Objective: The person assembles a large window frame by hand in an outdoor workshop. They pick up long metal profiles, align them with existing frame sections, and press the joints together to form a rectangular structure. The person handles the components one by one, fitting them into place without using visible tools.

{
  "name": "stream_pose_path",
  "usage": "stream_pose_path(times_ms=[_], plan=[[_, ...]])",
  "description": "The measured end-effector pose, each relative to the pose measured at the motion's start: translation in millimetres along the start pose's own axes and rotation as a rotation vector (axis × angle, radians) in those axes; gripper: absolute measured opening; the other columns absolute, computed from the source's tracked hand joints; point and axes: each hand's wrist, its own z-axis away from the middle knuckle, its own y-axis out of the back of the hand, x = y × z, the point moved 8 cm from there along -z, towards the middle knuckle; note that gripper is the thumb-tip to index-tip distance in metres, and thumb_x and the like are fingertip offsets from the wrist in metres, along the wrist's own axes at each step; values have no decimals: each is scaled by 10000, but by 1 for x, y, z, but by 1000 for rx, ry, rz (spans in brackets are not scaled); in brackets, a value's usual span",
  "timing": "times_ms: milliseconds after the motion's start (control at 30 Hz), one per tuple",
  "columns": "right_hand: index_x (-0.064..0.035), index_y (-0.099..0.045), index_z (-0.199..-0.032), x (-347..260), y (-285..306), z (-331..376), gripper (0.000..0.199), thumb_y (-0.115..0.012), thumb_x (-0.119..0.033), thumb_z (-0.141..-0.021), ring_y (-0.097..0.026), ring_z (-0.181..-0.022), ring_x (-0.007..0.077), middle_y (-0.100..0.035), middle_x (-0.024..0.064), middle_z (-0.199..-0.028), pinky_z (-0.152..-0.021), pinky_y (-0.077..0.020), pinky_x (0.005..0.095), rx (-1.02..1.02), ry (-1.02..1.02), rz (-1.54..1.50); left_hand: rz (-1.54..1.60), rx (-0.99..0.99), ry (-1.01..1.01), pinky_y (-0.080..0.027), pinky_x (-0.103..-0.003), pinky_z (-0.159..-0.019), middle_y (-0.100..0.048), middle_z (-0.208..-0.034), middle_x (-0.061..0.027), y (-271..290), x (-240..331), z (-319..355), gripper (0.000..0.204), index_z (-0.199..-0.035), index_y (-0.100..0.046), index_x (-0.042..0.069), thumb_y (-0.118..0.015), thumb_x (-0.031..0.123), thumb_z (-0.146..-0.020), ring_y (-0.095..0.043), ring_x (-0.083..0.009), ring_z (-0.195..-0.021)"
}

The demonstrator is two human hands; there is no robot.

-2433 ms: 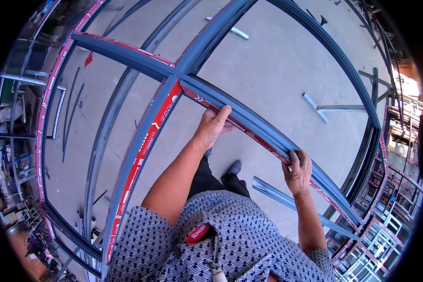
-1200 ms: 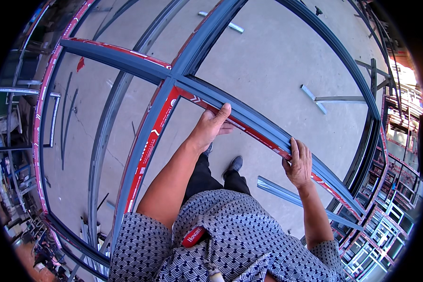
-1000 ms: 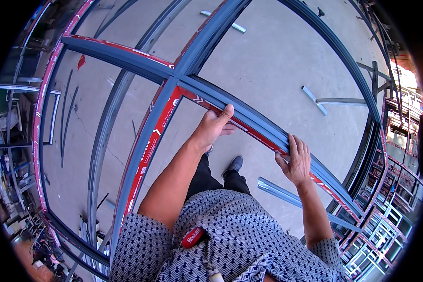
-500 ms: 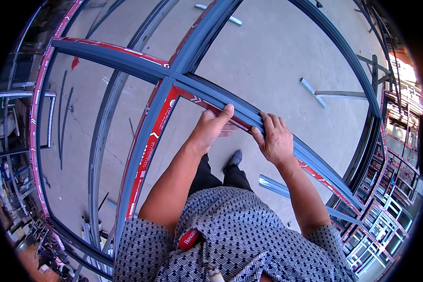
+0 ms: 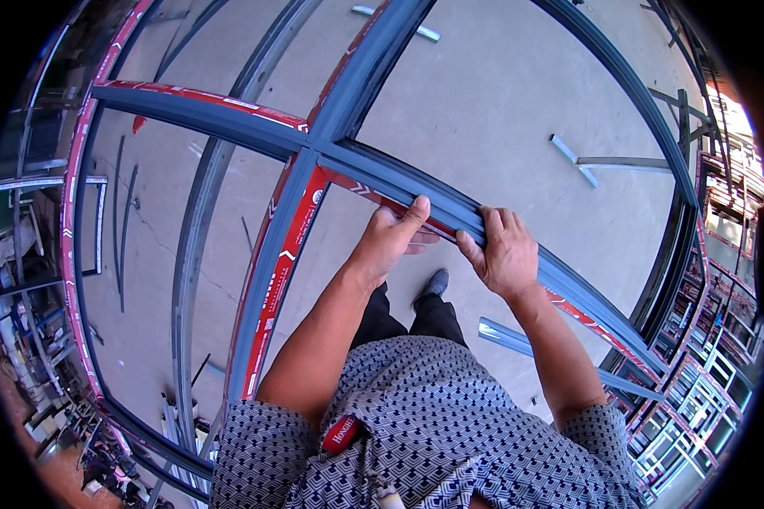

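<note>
A large blue-grey window frame point(image 5: 484, 222) with red protective film along its edges lies in front of me, its bars crossing left of my hands. My left hand point(image 5: 392, 237) pinches the near edge of the bar running down to the right, thumb on top and fingers underneath. Close by on the same bar, my right hand point(image 5: 502, 251) is wrapped over it, fingers across the top and thumb on the near side. What the fingertips touch below is hidden. A red-filmed bar point(image 5: 273, 280) runs toward me, left of my left forearm.
Under the frame, the grey floor carries a T-shaped metal piece point(image 5: 575, 161), a short silver profile point(image 5: 502, 332) and dark strips point(image 5: 126, 229). A long metal beam point(image 5: 197, 229) passes below at the left. Stacked frames point(image 5: 696, 373) crowd the right; clutter point(image 5: 59, 424) sits lower left.
The whole scene has shifted slightly down and to the right in the view. Both hands keep about the same grip and place on the bar.
</note>
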Motion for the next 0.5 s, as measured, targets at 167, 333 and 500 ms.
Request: stream_pose_path(times_ms=[167, 333, 500], plan=[[-20, -719, -1163, 3, 2, -2, 673, -615, -667, -1007, -700, -897, 334, -696, 143, -954, -757, -573, 452, 33, -85, -7, -14, 8, 8, -591, -412, -949, -758, -1184, -167, 0, -2, -1, 779, -1338, -621, -5, -611, 710, -1026, -765, -276, -1093], [-21, -722, -1091, 4, -5, -1, 689, -620, -695, -991, -694, -862, 321, -694, 127, -900, -719, -568, 444, 79, -38, 54, -26, 26, -10, -601, -409, -956, -762, -1162, -163, 0, -4, -1, 776, -1327, -628, -4, -605, 712, -1027, -768, -263, -1082], [-26, -711, -1030, 3, -4, 3, 676, -621, -695, -993, -687, -838, 311, -676, 122, -862, -695, -559, 438, 140, -33, 65, -37, 35, -5, -611, -398, -951, -761, -1160, -168, -2, -2, 1, 802, -1326, -630, -2, -604, 736, -1012, -771, -256, -1069]])
